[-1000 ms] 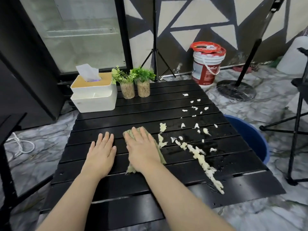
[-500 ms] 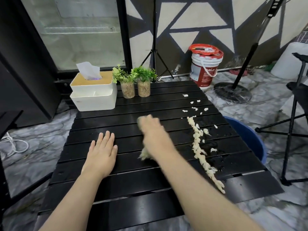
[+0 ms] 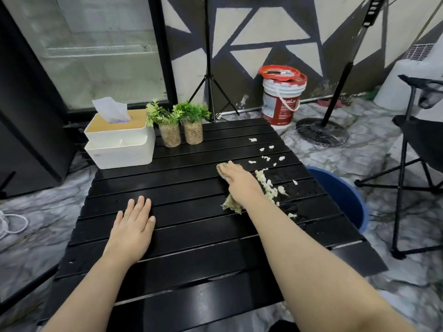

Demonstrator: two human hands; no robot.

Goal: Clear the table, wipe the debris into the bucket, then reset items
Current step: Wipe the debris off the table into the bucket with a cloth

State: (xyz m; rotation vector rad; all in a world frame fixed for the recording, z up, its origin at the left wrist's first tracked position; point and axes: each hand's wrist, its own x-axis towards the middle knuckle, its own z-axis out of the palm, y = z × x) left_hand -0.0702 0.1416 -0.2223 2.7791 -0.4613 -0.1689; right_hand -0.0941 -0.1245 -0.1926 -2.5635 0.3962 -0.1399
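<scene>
While the left hand (image 3: pixel 133 226) lies flat and open on the black slatted table (image 3: pixel 191 236) — likely to brace it — the right hand (image 3: pixel 239 182) presses palm-down on a crumpled olive-green cloth (image 3: pixel 231 203), fingers extended rather than clenched, herding pale, lumpy debris (image 3: pixel 268 185) toward the right edge, where the blue plastic bucket (image 3: pixel 342 200) waits just below. White tissue box (image 3: pixel 119 140) and two small potted plants (image 3: pixel 181 127) stand at the far edge, apparently moved clear. Lettering on the red-lidded paint pail (image 3: pixel 281 99) is unreadable.
</scene>
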